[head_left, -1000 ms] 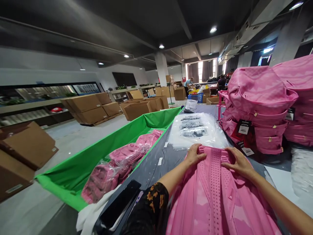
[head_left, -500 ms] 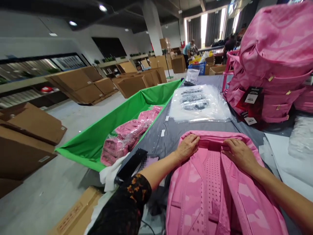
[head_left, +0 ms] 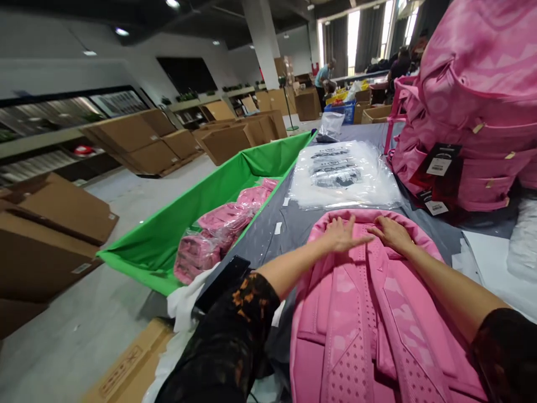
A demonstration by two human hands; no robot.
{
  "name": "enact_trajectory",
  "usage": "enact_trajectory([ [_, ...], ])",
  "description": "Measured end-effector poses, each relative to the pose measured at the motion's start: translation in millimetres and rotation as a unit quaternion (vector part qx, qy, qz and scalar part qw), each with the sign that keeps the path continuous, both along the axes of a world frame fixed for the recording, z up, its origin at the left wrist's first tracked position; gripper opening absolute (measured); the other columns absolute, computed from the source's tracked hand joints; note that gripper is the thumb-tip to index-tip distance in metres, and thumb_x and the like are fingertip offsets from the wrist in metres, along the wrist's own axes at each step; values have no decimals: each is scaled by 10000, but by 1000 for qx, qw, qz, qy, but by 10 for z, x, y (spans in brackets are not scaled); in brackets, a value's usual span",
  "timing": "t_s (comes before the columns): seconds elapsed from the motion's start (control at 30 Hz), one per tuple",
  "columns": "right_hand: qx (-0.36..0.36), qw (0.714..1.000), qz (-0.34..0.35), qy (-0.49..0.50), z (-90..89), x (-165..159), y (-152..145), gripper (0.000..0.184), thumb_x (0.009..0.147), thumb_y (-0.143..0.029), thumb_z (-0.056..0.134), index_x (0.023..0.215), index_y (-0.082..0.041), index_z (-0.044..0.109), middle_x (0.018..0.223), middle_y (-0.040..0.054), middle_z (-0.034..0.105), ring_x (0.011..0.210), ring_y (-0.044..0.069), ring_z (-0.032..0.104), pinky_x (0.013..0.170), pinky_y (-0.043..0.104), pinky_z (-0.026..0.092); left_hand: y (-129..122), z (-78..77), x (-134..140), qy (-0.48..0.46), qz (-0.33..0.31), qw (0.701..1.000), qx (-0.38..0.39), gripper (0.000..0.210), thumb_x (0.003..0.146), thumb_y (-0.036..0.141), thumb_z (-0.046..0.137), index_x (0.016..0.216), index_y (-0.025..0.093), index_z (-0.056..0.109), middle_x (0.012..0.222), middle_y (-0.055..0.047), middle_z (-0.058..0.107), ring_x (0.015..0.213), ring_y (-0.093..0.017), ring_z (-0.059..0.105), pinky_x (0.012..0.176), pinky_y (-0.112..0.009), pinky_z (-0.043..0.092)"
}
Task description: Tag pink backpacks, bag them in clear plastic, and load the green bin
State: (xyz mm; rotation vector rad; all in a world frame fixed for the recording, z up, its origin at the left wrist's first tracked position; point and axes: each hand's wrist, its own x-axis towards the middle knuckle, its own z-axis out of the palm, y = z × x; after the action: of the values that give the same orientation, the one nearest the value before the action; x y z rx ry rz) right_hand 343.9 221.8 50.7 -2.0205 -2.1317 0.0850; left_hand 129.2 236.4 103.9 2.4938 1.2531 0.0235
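Note:
A pink camouflage-patterned backpack [head_left: 403, 313] lies with its straps and padded back panel facing up, directly in front of me. My left hand [head_left: 342, 235] rests on the top of that panel, fingers spread and thumb stretched toward the right. Just beside it, my right hand [head_left: 392, 232] presses on the panel above a shoulder strap, its fingers slightly bent and apart. Both hands touch the backpack without gripping it. The bag's front is hidden underneath.
Clear printed plastic bags [head_left: 339, 173] lie stacked beyond the backpack. More pink backpacks [head_left: 482, 106] with hang tags stand at right. A green fabric bin [head_left: 146, 246] at left holds pink bags in plastic [head_left: 222, 224]. A black phone-like object [head_left: 222, 282] lies at the table edge; cardboard boxes [head_left: 54, 218] stand beyond.
The backpack has shifted slightly away from me and lies flatter. My hands have moved closer together, and the left fingers have gone from curled over the top edge to spread.

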Motion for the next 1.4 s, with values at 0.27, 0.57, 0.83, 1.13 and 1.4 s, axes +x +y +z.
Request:
enact_trajectory([
  [0.27, 45, 996, 46, -59, 163, -60, -12, 263, 989, -227, 477, 1189, -167, 636, 1258, 178, 657, 1200, 309, 607, 1018, 431, 461, -300, -305, 162, -39, 64, 997, -6, 918, 862, 733, 554, 1610, 256, 316, 1717, -186, 71, 1533, -495, -137, 1196, -731, 36],
  [0.57, -34, 996, 33, -74, 351, 695, 551, 330, 586, -137, 781, 900, -181, 689, 856, 78, 723, 833, 284, 699, 668, 307, 482, -435, -531, 103, -137, 6, 980, 148, 869, 917, 632, 554, 1626, 219, 271, 1703, -151, 211, 1574, -440, 43, 1236, -695, 72],
  [0.83, 0, 998, 7, -63, 131, 779, 752, 358, 660, -270, 764, 994, -195, 661, 953, 98, 718, 872, 285, 686, 671, 320, 484, 21, -569, 353, -83, 27, 989, 118, 641, 931, 757, 419, 1453, 412, 556, 1679, -52, 311, 1567, -457, 79, 1186, -776, 43],
  [1.13, 120, 970, 210, -12, 327, -342, -1144, 539, 1025, -451, 397, 1514, -236, 470, 1563, 127, 461, 1449, 308, 401, 1184, 550, 325, 19, -495, 383, -71, 52, 985, 145, 607, 1014, 534, 445, 1590, 370, 346, 1675, -73, 313, 1581, -384, 109, 1235, -674, 136],
  [1.4, 44, 982, 179, -51, -75, -825, -1308, 527, 1038, -370, 360, 1418, -72, 574, 1468, 228, 539, 1362, 346, 499, 1101, 538, 398, -344, -52, 31, -103, -109, 986, 75, 304, 1028, 299, 450, 1230, 224, 665, 1344, -71, 656, 1340, -243, 510, 1188, -454, 334],
])
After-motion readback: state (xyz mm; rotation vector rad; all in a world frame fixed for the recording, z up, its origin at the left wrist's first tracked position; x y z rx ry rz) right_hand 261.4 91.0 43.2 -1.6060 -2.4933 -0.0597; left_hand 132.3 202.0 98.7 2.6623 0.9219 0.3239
